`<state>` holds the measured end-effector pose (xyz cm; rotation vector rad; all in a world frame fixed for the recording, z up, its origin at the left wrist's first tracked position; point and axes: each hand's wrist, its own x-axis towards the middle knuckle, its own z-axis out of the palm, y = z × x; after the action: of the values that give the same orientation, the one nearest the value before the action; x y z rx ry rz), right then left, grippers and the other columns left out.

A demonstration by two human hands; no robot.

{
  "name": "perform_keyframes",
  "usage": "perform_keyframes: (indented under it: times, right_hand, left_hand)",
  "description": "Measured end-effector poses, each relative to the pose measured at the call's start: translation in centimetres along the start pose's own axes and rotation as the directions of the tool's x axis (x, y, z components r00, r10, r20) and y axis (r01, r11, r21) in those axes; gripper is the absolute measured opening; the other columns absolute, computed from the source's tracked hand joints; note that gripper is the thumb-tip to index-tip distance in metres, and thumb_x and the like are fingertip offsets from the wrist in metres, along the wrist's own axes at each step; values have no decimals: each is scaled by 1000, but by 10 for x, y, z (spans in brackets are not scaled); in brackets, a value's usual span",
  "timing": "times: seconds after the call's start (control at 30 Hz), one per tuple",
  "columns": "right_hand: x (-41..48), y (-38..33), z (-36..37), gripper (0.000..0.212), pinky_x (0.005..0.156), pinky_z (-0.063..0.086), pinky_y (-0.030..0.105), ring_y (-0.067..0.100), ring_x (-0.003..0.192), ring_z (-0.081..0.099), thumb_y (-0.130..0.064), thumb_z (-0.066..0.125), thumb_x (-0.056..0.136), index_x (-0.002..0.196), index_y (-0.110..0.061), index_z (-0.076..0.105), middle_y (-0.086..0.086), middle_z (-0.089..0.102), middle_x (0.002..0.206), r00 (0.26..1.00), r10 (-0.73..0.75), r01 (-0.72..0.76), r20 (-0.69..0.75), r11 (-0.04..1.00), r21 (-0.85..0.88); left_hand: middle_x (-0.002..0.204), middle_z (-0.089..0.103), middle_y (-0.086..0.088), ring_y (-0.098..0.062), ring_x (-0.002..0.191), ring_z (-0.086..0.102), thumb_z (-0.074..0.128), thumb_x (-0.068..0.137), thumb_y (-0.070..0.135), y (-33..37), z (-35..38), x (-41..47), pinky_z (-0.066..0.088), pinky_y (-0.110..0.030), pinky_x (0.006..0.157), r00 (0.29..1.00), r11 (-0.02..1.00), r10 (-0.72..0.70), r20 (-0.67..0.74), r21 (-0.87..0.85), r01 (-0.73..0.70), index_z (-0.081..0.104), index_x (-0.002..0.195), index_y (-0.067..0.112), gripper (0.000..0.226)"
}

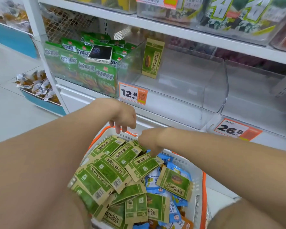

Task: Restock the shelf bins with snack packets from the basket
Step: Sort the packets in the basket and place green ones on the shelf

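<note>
Single head-worn view: looks forward and down, close over the basket (199,184), facing the shelf bins (185,90) just beyond.

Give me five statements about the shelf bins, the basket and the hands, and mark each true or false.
1. One green-and-tan sunflower seed packet stands upright in the clear middle bin. True.
2. A phone lies on the green snack packets in the left bin. True.
3. The price tag on the middle bin reads 26.8. False: it reads 12.8; the 26.8 tag is on the bin to its right.
4. The basket holds only green-and-tan packets. False: blue packets lie among them.
5. The left hand has a packet in its grip. False: it hangs over the basket's far rim, holding nothing; the right hand reaches down among the packets.
</note>
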<state>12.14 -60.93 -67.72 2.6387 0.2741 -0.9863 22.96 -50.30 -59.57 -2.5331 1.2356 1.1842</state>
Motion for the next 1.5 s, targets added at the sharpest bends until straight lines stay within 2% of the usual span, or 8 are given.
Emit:
perform_keyframes:
  times: [0.13, 0.47, 0.67, 0.87, 1.07, 1.2, 1.37, 1.5]
  right_hand:
    - [21, -18, 25, 53, 68, 55, 34, 21, 90, 63, -43, 81, 87, 126, -12, 60, 2, 66, 107, 996, -77, 79, 54, 996, -39]
    - [38, -38, 52, 56, 54, 55, 30, 14, 66, 58, -48, 85, 79, 118, -13, 66, -2, 64, 96, 990, -138, 140, 23, 972, -188]
    - [13, -10, 19, 41, 57, 49, 29, 21, 83, 65, -39, 76, 84, 112, -11, 63, 3, 67, 93, 996, -66, 49, 57, 964, 261]
    - [-33, 26, -45, 35, 85, 61, 45, 34, 95, 72, -22, 50, 78, 101, -4, 69, 15, 74, 99, 982, -4, -162, 188, 493, 855]
    - [-89, 32, -91, 27, 90, 58, 43, 30, 85, 67, -6, 34, 96, 96, -4, 61, 17, 70, 88, 988, 149, -53, 46, 46, 998]
    - [-106, 32, -108, 40, 57, 36, 30, 30, 84, 52, -21, 35, 107, 69, -15, 46, 12, 53, 81, 798, 549, -46, -250, 469, 882]
    - [-96, 29, -88, 56, 71, 40, 40, 41, 90, 57, -46, 25, 108, 76, -12, 56, 20, 64, 90, 422, 790, 21, -445, 482, 876]
    - [-96, 36, -89, 45, 72, 50, 43, 35, 88, 58, -60, 33, 99, 97, -22, 57, 9, 67, 90, 252, 803, 121, -541, 528, 840]
  left_hand:
    - [113, 74, -1, -20, 95, 77, 46, 107, 28, 6, -2, 9, 59, -43, 94, 1000, 993, 15, -15, 120, -13, 61, 121, 20, 22]
    - [104, 74, 8, -9, 83, 78, 54, 103, 30, 5, -14, 22, 57, -46, 100, 995, 988, 92, -35, 128, -86, 66, 121, 28, 22]
    - [107, 71, 10, -8, 92, 76, 61, 100, 14, -1, -16, 13, 62, -39, 90, 995, 990, 97, -28, 104, -93, 62, 130, 32, 36]
    - [126, 66, 11, -16, 107, 69, 95, 75, 15, -16, -24, -10, 60, -41, 97, 994, 996, 84, 63, -21, -83, 57, 132, 35, 72]
    - [92, 76, -1, -15, 82, 70, 92, 79, 22, -25, -26, -29, 61, -35, 80, 964, 904, 115, -240, -377, -202, 73, 110, 22, 36]
    - [97, 81, -5, -20, 86, 73, 91, 79, 22, -25, -28, -42, 61, -40, 91, 947, 728, 54, -318, -636, -255, 78, 104, 16, 29]
    - [103, 80, -8, -22, 92, 78, 79, 90, 31, -4, -32, -52, 61, -33, 78, 902, 322, 46, -429, -848, -420, 75, 110, 14, 27]
    - [82, 76, -4, -15, 70, 70, 65, 101, 42, 10, -33, -45, 56, -23, 57, 824, 251, -6, -566, -799, -547, 72, 99, 11, 33]
